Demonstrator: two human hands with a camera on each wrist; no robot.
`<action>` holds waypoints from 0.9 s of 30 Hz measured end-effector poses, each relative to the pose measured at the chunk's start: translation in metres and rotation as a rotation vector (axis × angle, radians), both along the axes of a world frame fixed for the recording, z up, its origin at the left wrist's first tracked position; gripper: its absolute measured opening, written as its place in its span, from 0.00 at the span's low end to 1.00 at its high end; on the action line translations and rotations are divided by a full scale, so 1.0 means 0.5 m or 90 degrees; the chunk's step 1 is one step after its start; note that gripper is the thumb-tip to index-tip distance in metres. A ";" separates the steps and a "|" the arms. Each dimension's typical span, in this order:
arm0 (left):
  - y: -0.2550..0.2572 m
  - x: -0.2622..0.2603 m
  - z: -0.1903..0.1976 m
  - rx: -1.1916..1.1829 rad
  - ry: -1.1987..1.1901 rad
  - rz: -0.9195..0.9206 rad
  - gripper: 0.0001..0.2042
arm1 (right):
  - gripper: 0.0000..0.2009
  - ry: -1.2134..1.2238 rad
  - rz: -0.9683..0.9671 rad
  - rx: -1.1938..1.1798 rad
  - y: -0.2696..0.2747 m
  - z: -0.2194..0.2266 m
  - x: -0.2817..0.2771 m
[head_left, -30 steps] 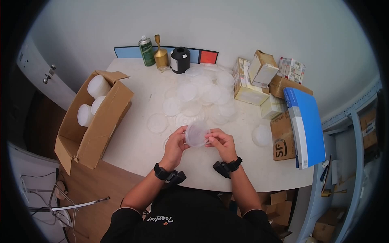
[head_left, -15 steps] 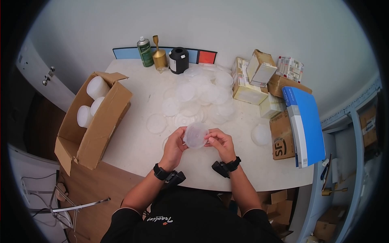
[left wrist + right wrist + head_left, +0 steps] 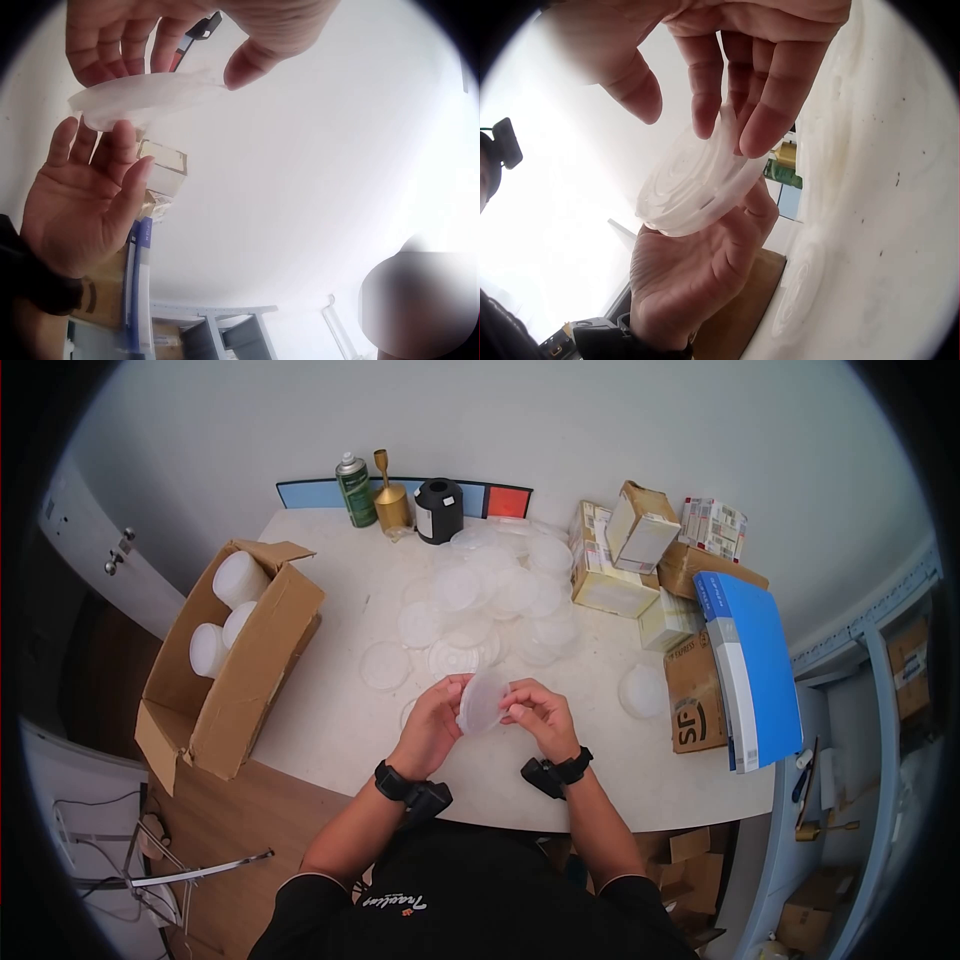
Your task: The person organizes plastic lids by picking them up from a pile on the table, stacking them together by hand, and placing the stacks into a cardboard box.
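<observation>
Translucent round plastic lids (image 3: 483, 702) are held up tilted over the table in front of the body. In the right wrist view the lids (image 3: 679, 184) show layered rims, parting at one side. My left hand (image 3: 428, 728) grips them by the edge, thumb on one side and fingers on the other, as the left wrist view shows. At the opposite edge, my right hand (image 3: 543, 720) touches the rim with its fingertips, its thumb held apart from the lids. Beyond both hands lies a heap of similar lids (image 3: 460, 588).
A cardboard box (image 3: 270, 660) with several white tubs (image 3: 240, 580) stands at left. Along the back are a spray can (image 3: 357, 492), a gold candlestick (image 3: 393, 508) and a black container (image 3: 438, 512). Small boxes (image 3: 612, 575) and a blue binder (image 3: 755, 670) stand at right.
The lids have turned more edge-on to the head camera. The right thumb and fingers have shifted at the rim; the left hand keeps its grip.
</observation>
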State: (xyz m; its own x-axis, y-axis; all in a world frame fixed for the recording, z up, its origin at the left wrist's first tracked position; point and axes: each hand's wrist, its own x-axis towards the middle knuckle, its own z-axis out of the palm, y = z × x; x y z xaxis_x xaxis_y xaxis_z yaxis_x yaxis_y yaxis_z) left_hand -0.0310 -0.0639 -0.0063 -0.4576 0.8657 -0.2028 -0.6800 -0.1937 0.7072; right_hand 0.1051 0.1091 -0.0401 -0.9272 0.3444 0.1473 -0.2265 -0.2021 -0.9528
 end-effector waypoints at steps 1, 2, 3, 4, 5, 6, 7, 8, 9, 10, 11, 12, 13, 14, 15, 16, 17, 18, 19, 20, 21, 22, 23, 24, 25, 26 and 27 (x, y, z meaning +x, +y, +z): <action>-0.001 -0.001 0.000 0.008 -0.024 -0.015 0.22 | 0.09 -0.002 0.007 -0.005 0.000 0.000 0.000; -0.002 -0.003 0.000 0.016 -0.048 -0.030 0.21 | 0.09 -0.003 0.014 -0.009 0.000 0.000 0.001; -0.002 -0.003 0.000 0.024 -0.072 -0.046 0.21 | 0.09 -0.003 0.017 -0.010 -0.001 0.000 0.002; -0.002 -0.002 -0.001 0.018 -0.074 -0.040 0.21 | 0.09 -0.002 0.020 -0.009 -0.001 0.001 0.002; -0.001 -0.001 -0.004 0.012 -0.076 -0.035 0.20 | 0.09 -0.001 0.024 -0.009 0.000 0.003 0.001; 0.000 0.000 -0.007 0.006 -0.078 -0.029 0.20 | 0.09 -0.004 0.026 -0.006 -0.001 0.005 0.000; 0.001 0.001 -0.009 0.011 -0.078 -0.032 0.20 | 0.09 -0.008 0.028 -0.004 -0.002 0.006 0.000; 0.002 0.002 -0.013 0.016 -0.078 -0.035 0.19 | 0.09 -0.012 0.030 -0.002 -0.003 0.007 0.001; 0.002 0.003 -0.016 0.021 -0.078 -0.038 0.19 | 0.09 -0.010 0.032 -0.003 -0.003 0.006 0.001; 0.003 0.002 -0.022 0.033 -0.100 -0.047 0.20 | 0.09 -0.008 0.034 -0.003 -0.002 0.005 0.001; 0.003 0.000 -0.029 0.045 -0.123 -0.057 0.20 | 0.09 -0.006 0.036 -0.003 -0.001 0.005 0.001; 0.003 -0.001 -0.032 0.058 -0.145 -0.066 0.20 | 0.09 -0.005 0.039 -0.006 -0.002 0.007 0.000; 0.003 -0.001 -0.029 0.052 -0.162 -0.076 0.20 | 0.09 -0.004 0.041 -0.008 -0.004 0.010 0.000; 0.003 0.000 -0.024 0.045 -0.179 -0.086 0.21 | 0.09 -0.004 0.043 -0.012 -0.006 0.012 -0.001; 0.003 0.002 -0.019 0.038 -0.196 -0.097 0.21 | 0.09 0.003 0.047 0.000 -0.006 0.009 -0.001; 0.003 0.005 -0.015 0.033 -0.197 -0.090 0.21 | 0.09 0.009 0.052 0.011 -0.005 0.005 -0.002; 0.004 0.009 -0.010 0.029 -0.197 -0.083 0.21 | 0.09 0.016 0.056 0.022 -0.004 0.002 -0.002; 0.004 0.011 -0.008 0.024 -0.197 -0.075 0.21 | 0.09 0.012 0.060 0.018 -0.005 0.004 -0.002; 0.003 0.009 -0.015 0.028 -0.193 -0.074 0.21 | 0.09 0.008 0.064 0.014 -0.005 0.007 -0.002; 0.002 0.006 -0.029 0.031 -0.190 -0.073 0.21 | 0.09 0.004 0.068 0.010 -0.007 0.011 -0.001; 0.000 0.003 -0.038 0.034 -0.187 -0.072 0.21 | 0.09 0.003 0.069 0.006 -0.008 0.014 0.000; -0.001 0.002 -0.041 0.032 -0.183 -0.069 0.22 | 0.09 0.001 0.070 0.003 -0.010 0.017 0.001; -0.001 0.001 -0.043 0.032 -0.180 -0.066 0.22 | 0.09 0.001 0.071 -0.001 -0.011 0.018 0.001; 0.000 -0.001 -0.043 0.031 -0.176 -0.063 0.22 | 0.09 0.002 0.063 -0.003 -0.010 0.018 0.001; 0.001 -0.003 -0.040 0.036 -0.180 -0.060 0.23 | 0.09 0.004 0.056 -0.005 -0.009 0.018 0.002; 0.003 -0.004 -0.033 0.040 -0.184 -0.056 0.23 | 0.09 0.005 0.049 -0.007 -0.007 0.018 0.002; 0.003 -0.005 -0.026 0.043 -0.189 -0.053 0.23 | 0.10 0.003 0.033 -0.016 -0.005 0.016 0.003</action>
State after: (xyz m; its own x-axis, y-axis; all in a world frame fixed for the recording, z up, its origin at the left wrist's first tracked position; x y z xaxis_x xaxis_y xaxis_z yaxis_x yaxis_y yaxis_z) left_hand -0.0334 -0.0623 -0.0193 -0.3145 0.9137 -0.2574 -0.8702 -0.1692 0.4628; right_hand 0.1067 0.1065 -0.0323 -0.9435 0.2988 0.1432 -0.2189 -0.2376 -0.9464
